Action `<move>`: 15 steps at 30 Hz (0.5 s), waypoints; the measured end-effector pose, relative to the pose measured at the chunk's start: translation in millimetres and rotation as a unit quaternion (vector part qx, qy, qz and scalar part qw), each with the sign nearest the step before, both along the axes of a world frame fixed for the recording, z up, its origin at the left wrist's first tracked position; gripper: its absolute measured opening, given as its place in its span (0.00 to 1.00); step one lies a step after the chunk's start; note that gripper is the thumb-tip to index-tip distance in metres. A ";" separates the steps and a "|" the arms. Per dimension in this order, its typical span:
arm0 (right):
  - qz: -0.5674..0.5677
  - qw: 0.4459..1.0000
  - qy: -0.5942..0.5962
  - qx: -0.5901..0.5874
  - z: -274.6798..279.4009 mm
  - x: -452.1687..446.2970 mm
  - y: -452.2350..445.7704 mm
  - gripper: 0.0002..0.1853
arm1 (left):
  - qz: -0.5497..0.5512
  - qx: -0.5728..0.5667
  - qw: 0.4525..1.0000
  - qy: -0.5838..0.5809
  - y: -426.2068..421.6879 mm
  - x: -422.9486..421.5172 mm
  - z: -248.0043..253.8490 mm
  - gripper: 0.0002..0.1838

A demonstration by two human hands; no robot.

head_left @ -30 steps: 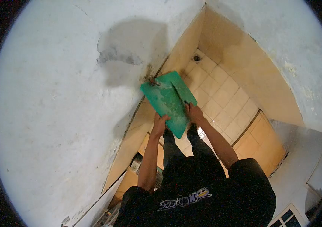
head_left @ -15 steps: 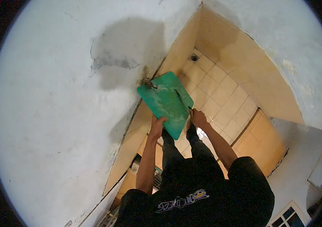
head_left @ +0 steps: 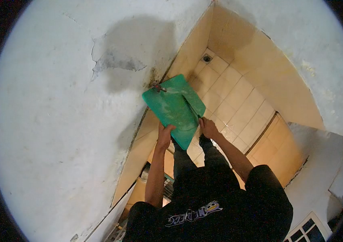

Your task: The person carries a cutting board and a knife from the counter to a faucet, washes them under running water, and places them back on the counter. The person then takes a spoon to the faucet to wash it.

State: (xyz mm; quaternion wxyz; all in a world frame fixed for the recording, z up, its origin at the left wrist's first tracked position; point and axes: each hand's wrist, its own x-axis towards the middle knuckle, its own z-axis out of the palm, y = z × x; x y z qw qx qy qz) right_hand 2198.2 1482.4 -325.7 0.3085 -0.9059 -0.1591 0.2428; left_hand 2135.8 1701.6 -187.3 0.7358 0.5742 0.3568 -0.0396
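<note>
Head view: left grip pinches green board; right grip clasps slim tool.

The green board hides most fingers of the left hand. At its right edge, the right hand covers one end of a thin tool too blurred to name. Well below the board, a window is cut off.

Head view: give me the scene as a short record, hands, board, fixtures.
left hand: grips the green board at its lower-left edge in the picture
right hand: holds a thin dark tool over the board; contact unclear
tap: by the wall, at the board's upper-left corner in the picture
drain: in the tiled floor
</note>
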 end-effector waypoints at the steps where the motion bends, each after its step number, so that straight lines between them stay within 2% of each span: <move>1: 0.030 0.996 -0.070 0.039 16.3 -12.1 4.2 0.20 | 0.020 -0.016 1.000 -0.011 -0.3 -3.5 -2.1 0.35; 3: -0.007 0.993 -0.100 0.063 71.4 -32.0 4.3 0.17 | 0.036 -0.029 0.999 -0.025 3.0 -8.1 1.1 0.36; 5: -0.009 0.995 0.070 0.071 87.0 -33.9 -8.1 0.18 | 0.021 -0.028 0.999 -0.033 3.2 -15.9 9.3 0.34; 9: -0.082 0.996 0.041 -0.006 -2.6 2.7 -18.5 0.18 | 0.040 -0.034 0.998 -0.021 3.3 -35.6 8.3 0.33; 10: -0.082 0.995 0.048 -0.009 -5.7 2.8 -17.0 0.18 | 0.047 -0.030 0.998 -0.008 2.2 -43.9 7.4 0.33; 12: -0.031 0.998 -0.042 0.041 -8.8 7.3 -1.2 0.19 | 0.052 -0.023 0.998 0.002 2.9 -49.9 3.7 0.32; 13: -0.032 0.998 -0.041 0.042 5.5 -0.2 5.1 0.19 | 0.078 -0.042 0.996 -0.018 2.5 -53.1 0.3 0.33; 15: 0.041 0.991 -0.109 0.069 42.6 -27.3 6.3 0.21 | 0.102 -0.059 0.992 -0.039 0.2 -60.5 -3.8 0.34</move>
